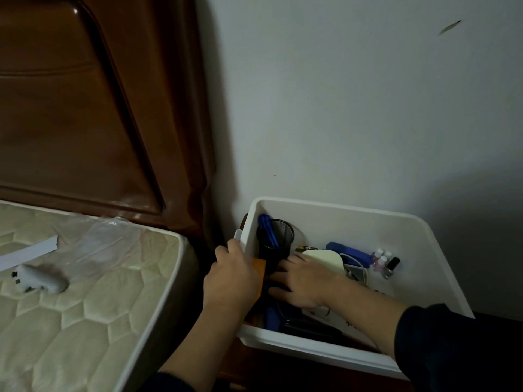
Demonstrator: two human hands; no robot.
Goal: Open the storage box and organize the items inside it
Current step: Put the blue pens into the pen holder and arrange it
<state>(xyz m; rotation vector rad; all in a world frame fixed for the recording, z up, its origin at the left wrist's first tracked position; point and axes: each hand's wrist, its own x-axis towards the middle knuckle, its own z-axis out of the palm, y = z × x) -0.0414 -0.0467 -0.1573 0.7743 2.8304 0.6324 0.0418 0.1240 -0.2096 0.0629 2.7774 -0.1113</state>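
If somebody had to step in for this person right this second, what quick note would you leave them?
Left hand: grips the left wall of the white storage box, steadying it.
Right hand: inside the box, fingers spread flat on the items near the black mesh pen cup; it does not plainly hold anything.
In the box: the mesh cup at the back left with something blue in it, a blue object, small bottles on the right, a cream round item in the middle.
Done: the box is open, no lid on it.
Left: the items lie jumbled, so the sorting remains.
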